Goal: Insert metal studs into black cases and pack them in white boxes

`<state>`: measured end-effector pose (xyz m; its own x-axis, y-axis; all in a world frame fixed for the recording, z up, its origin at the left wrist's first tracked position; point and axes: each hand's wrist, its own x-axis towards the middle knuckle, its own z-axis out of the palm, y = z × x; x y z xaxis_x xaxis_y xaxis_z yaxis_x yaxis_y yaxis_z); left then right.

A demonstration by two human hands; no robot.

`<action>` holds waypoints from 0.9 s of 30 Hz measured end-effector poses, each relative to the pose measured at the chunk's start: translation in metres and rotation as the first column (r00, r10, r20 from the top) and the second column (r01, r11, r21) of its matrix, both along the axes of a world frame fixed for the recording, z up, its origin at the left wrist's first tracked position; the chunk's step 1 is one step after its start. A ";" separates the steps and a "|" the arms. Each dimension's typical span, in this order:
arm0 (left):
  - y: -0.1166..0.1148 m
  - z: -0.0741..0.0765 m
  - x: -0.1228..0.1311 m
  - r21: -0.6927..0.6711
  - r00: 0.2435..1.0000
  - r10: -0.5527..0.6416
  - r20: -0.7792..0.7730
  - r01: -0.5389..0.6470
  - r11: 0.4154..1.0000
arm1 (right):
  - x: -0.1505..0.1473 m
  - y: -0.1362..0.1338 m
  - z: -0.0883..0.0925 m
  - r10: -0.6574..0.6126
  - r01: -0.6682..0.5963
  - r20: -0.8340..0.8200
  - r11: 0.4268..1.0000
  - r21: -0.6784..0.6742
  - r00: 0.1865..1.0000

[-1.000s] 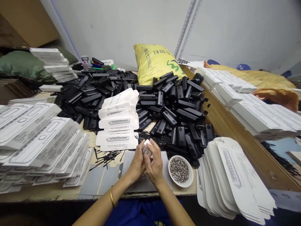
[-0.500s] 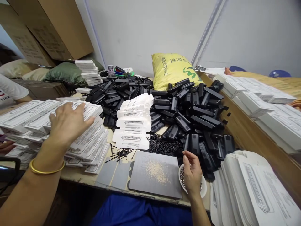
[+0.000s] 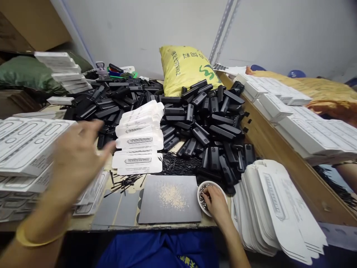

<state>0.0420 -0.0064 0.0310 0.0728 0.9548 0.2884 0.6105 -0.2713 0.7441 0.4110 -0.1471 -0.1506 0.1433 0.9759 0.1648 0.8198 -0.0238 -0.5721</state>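
Note:
My left hand, blurred by motion, hangs at the right side of the stacked white boxes. Its thumb and fingers are spread, with nothing visible in them. My right hand dips into a white bowl of small shiny metal pieces. Its fingers are bent together among them; whatever the tips pinch is hidden. Left of the bowl lies a grey board with beige crumbs on it. Behind the board sit thin black pins and a fanned pile of flat printed cartons.
Many black plastic devices are heaped across the table's back, before a yellow sack. Folded-flat cartons stand at the right. A wooden ledge runs beyond them, with white boxes past it. More boxes are stacked at the back left.
My left hand has come off the top of the stacked boxes toward the right. My right hand has lowered from above the bowl into the metal pieces. The view has turned right.

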 end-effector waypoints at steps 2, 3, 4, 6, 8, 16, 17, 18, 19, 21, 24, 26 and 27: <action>0.005 -0.031 0.065 -0.104 0.960 -0.166 -0.224 0.146 0.984 | -0.001 0.002 -0.006 0.003 -0.003 0.024 1.000 0.017 1.000; 0.011 -0.048 0.099 -0.176 0.928 -0.290 -0.233 0.253 0.951 | -0.001 0.003 -0.008 0.003 -0.003 0.015 1.000 0.020 1.000; 0.018 -0.065 0.132 -0.216 0.901 -0.367 -0.232 0.320 0.922 | -0.001 0.003 -0.008 0.007 -0.007 -0.002 1.000 0.019 1.000; 0.036 -0.095 0.189 -0.222 0.897 -0.369 -0.243 0.319 0.921 | -0.001 0.003 -0.007 0.012 -0.012 -0.042 1.000 0.010 0.999; 0.054 -0.115 0.232 -0.234 0.912 -0.321 -0.257 0.263 0.936 | -0.002 0.001 -0.005 0.005 -0.004 -0.078 1.000 0.007 0.997; 0.078 -0.129 0.224 -0.307 0.928 -0.312 -0.205 0.242 0.920 | -0.009 -0.002 0.011 -0.167 0.191 -0.416 0.982 0.016 0.894; 0.074 -0.127 0.209 -0.305 0.932 -0.316 -0.178 0.253 0.918 | -0.012 -0.001 0.015 -0.189 0.220 -0.497 0.976 0.003 0.847; 0.067 -0.125 0.193 -0.306 0.935 -0.321 -0.148 0.265 0.914 | -0.016 0.001 0.019 -0.202 0.241 -0.583 0.970 -0.011 0.787; 0.060 -0.123 0.178 -0.313 0.936 -0.331 -0.121 0.280 0.908 | -0.021 0.004 0.022 -0.205 0.253 -0.666 0.967 -0.026 0.717; 0.040 -0.120 0.149 -0.364 0.934 -0.357 -0.015 0.327 0.872 | -0.033 0.009 0.028 -0.189 0.246 -0.795 0.968 -0.052 0.576; 0.006 -0.117 0.115 -0.433 0.902 -0.337 0.270 0.427 0.794 | -0.053 0.017 0.030 -0.150 0.193 -0.889 0.979 -0.071 0.432; -0.014 -0.114 0.101 -0.407 0.877 -0.310 0.367 0.452 0.794 | -0.065 0.021 0.030 -0.120 0.148 -0.922 0.987 -0.069 0.369; -0.022 -0.112 0.095 -0.379 0.886 -0.318 0.337 0.437 0.815 | -0.070 0.022 0.030 -0.107 0.130 -0.933 0.989 -0.065 0.345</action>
